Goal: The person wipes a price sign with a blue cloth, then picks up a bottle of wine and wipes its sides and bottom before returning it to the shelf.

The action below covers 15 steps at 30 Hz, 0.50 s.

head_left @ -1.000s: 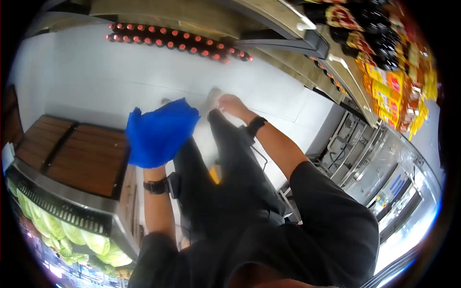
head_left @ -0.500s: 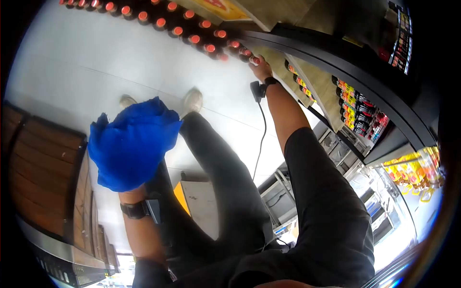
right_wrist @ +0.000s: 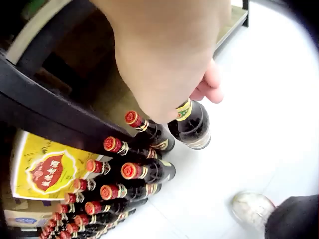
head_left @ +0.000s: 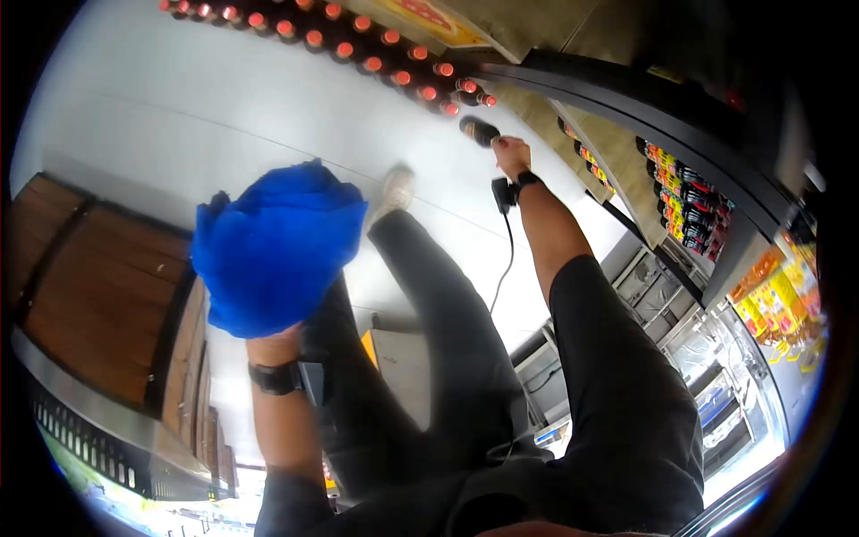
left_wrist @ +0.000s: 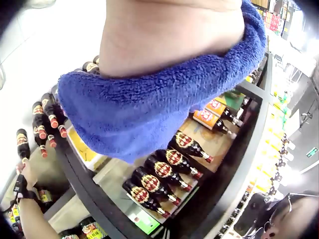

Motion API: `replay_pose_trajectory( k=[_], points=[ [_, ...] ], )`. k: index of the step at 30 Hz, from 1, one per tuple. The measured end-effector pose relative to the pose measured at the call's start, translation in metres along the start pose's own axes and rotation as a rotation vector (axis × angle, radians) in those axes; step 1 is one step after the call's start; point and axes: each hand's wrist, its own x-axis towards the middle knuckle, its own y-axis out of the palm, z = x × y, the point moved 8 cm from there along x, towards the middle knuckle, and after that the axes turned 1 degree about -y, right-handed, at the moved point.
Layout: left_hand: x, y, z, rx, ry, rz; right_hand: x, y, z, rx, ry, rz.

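A blue terry towel (head_left: 282,251) covers my left hand (left_wrist: 174,37); the fingers are hidden under it. Its edge wraps round the base of that hand in the left wrist view. With my right hand (head_left: 514,157) I grip a dark glass bottle (head_left: 480,131) by its neck. The bottle hangs tilted beside the end of a floor row of similar red-capped bottles (head_left: 373,63). In the right wrist view its dark body and pale lower label (right_wrist: 199,143) show below my curled fingers, while its cap is hidden in the hand.
Shelving with a black frame (head_left: 644,107) rises close to my right arm and holds labelled bottles (left_wrist: 164,170). A yellow carton (right_wrist: 47,172) stands behind the floor bottles. To the left is a brown wooden-panelled stand (head_left: 98,286). My shoe (head_left: 398,186) is on the pale floor.
My right hand has reached from above my shoe to the row's end, grasped a bottle by its top and drawn it back from the others. The towel stays over my left hand.
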Motion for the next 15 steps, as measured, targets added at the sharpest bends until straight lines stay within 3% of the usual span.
replay_pose_trajectory(
  k=[3,4,7,9,11,12,13,15],
  points=[
    [-0.011,0.009,-0.052,0.093,0.049,0.048,-0.087,-0.052,0.044,0.043,-0.308,-0.114],
    [-0.015,0.011,-0.07,0.166,0.096,0.078,-0.12,-0.071,0.061,0.084,-0.346,-0.079],
    [-0.036,0.06,-0.142,-0.794,-0.329,0.336,-0.218,-0.141,0.114,0.056,-0.469,0.005],
    [-0.051,0.08,-0.18,-0.872,-0.649,0.349,-0.303,-0.217,0.158,0.238,-0.599,-0.017],
    [-0.062,0.09,-0.236,-0.836,-0.603,0.401,-0.387,-0.294,0.201,0.342,-0.631,-0.01],
    [-0.066,0.093,-0.261,-0.814,-0.571,0.426,-0.427,-0.332,0.221,0.379,-0.746,-0.052],
    [-0.067,0.091,-0.282,-0.783,-0.523,0.438,-0.464,-0.369,0.237,0.417,-0.86,-0.094],
    [-0.075,0.082,-0.303,-0.724,-0.447,0.449,-0.533,-0.434,0.268,0.502,-0.917,-0.062]
  ],
)
